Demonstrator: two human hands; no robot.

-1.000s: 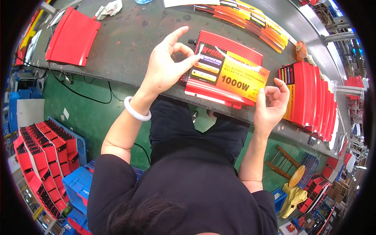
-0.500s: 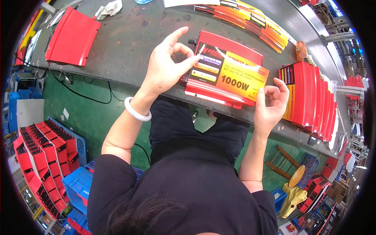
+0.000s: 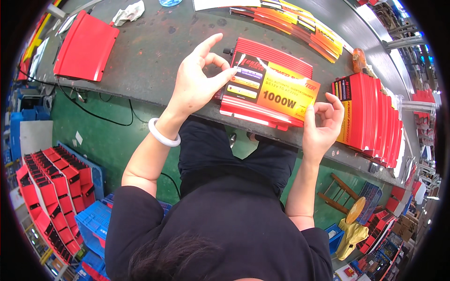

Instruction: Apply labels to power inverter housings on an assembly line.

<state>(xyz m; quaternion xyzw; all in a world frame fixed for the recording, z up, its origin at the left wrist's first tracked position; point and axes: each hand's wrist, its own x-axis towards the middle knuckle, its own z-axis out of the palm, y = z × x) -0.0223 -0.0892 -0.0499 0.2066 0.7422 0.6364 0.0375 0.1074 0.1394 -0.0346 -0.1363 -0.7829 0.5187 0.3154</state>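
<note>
A red finned inverter case lies at the front edge of the workbench. Over its top face is a black-and-yellow label, set slightly askew to the case; whether it is stuck down or just above the surface I cannot tell. My left hand pinches the label's left edge between thumb and index finger, other fingers hidden or curled behind. At the lower right corner, my right hand pinches the label between thumb and fingertips. A white bangle circles my left wrist.
Stacked red inverter cases with labels stand close to my right hand. More labels lie fanned at the back. A plain red case and crumpled white tissue sit at left. An orange-handled tool is behind the stack.
</note>
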